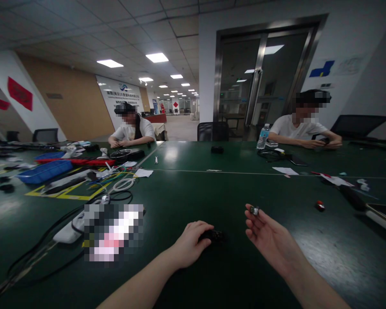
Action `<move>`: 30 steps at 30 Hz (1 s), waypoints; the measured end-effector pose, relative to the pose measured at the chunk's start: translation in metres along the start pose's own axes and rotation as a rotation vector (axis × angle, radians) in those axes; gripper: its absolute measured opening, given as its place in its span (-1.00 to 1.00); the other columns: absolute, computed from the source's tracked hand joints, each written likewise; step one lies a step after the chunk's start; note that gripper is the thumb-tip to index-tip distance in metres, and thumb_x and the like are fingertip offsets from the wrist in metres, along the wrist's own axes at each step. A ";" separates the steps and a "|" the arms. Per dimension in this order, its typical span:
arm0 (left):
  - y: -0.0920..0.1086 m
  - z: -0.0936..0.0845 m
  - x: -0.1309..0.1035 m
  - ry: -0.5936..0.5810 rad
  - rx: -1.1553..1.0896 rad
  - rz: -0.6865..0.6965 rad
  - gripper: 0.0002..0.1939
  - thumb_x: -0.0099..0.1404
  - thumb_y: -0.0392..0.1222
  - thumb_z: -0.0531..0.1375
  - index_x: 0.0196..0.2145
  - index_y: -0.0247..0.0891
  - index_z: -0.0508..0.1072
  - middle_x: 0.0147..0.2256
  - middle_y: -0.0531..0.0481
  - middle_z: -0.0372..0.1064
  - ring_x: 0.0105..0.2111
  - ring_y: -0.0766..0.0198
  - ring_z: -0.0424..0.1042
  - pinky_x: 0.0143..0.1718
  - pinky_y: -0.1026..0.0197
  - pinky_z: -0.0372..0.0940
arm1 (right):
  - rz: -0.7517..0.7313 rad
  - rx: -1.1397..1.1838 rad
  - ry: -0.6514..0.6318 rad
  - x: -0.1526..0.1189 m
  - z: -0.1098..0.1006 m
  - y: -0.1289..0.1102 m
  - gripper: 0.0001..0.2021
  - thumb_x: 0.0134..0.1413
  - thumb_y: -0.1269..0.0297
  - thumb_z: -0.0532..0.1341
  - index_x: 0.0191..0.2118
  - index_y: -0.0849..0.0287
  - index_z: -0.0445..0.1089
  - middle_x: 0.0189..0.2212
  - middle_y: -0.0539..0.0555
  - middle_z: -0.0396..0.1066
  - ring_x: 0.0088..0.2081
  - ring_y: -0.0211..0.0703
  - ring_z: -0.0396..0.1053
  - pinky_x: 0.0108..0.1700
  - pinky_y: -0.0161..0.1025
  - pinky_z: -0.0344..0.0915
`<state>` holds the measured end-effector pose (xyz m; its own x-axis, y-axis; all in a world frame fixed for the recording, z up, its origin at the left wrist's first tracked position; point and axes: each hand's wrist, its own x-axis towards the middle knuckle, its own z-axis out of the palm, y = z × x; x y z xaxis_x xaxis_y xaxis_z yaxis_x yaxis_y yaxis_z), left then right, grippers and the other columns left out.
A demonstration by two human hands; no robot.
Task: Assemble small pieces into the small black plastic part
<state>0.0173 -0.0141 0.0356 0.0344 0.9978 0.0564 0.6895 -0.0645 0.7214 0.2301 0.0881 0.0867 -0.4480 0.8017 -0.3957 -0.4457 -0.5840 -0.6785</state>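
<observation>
My left hand [193, 244] rests on the green table with its fingers and thumb closed around a small dark object [217, 235]. The far end of that object sticks out past my fingertips, and its kind is too dark to make out. To the right, my right hand [270, 238] is raised above the table, palm turned inward. Between its thumb and forefinger it pinches a small part with a pale, shiny piece [254, 210]. The other fingers of that hand are curled loosely. A gap of bare table separates the two hands.
Left of me lie a white power strip [69, 227], cables [124, 184] and a blue tray [45, 171]. A small red object [320, 206] and a phone-like device [384, 214] are on the right. Two people sit across the table, near a water bottle [263, 136].
</observation>
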 end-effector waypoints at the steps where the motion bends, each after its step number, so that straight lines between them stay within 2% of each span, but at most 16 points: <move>1: 0.001 -0.001 0.000 -0.005 0.000 -0.005 -0.61 0.27 -0.24 0.10 0.06 -0.11 0.27 0.04 -0.02 0.21 0.06 0.10 0.14 0.09 0.00 0.06 | -0.002 0.003 0.001 0.000 0.000 0.000 -0.83 0.06 0.25 0.17 -0.24 0.09 0.46 -0.35 0.02 0.44 -0.41 -0.25 0.35 -0.42 -0.33 0.33; 9: 0.005 -0.003 0.000 -0.021 -0.013 -0.038 -0.59 0.25 -0.22 0.14 0.06 -0.13 0.27 0.04 -0.02 0.22 0.06 0.10 0.14 0.10 0.02 0.05 | -0.049 -0.054 -0.033 0.005 -0.007 0.004 -0.81 -0.02 0.23 0.25 -0.22 0.06 0.46 -0.30 0.02 0.43 -0.37 -0.24 0.35 -0.40 -0.34 0.33; 16: -0.001 0.001 0.003 -0.008 0.023 -0.015 -0.57 0.23 -0.22 0.17 0.06 -0.15 0.28 0.03 -0.03 0.23 0.04 0.12 0.16 0.09 0.07 0.04 | -0.097 -0.158 -0.036 0.006 -0.008 0.013 -0.67 -0.24 0.17 0.40 -0.25 0.04 0.47 -0.24 0.00 0.43 -0.27 -0.20 0.33 -0.35 -0.34 0.31; 21: -0.007 0.004 0.004 -0.005 0.045 -0.004 -0.58 0.24 -0.19 0.17 0.07 -0.13 0.27 0.03 -0.01 0.22 0.05 0.13 0.16 0.10 0.09 0.03 | -0.113 -0.217 -0.023 0.009 -0.006 0.020 -0.60 -0.35 0.14 0.44 -0.24 0.02 0.48 -0.22 -0.03 0.41 -0.25 -0.23 0.30 -0.34 -0.37 0.28; 25: -0.006 0.004 0.005 -0.005 0.045 0.013 -0.59 0.23 -0.20 0.17 0.05 -0.14 0.30 0.02 -0.02 0.23 0.03 0.11 0.17 0.09 0.07 0.05 | -0.147 -0.312 -0.040 0.010 -0.007 0.027 -0.57 -0.35 0.11 0.44 -0.21 -0.01 0.46 -0.22 -0.03 0.41 -0.25 -0.22 0.30 -0.33 -0.35 0.27; 30: -0.005 0.003 0.005 0.000 0.041 0.024 -0.57 0.20 -0.22 0.21 0.03 -0.14 0.31 0.02 -0.03 0.24 0.02 0.09 0.18 0.08 0.05 0.05 | -0.200 -0.515 -0.077 0.014 -0.010 0.035 -0.57 -0.28 0.06 0.38 -0.18 0.04 0.45 -0.19 0.04 0.42 -0.20 -0.11 0.34 -0.26 -0.24 0.29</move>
<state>0.0161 -0.0089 0.0299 0.0516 0.9960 0.0730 0.7177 -0.0878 0.6908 0.2156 0.0804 0.0510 -0.4577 0.8676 -0.1947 -0.1000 -0.2678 -0.9583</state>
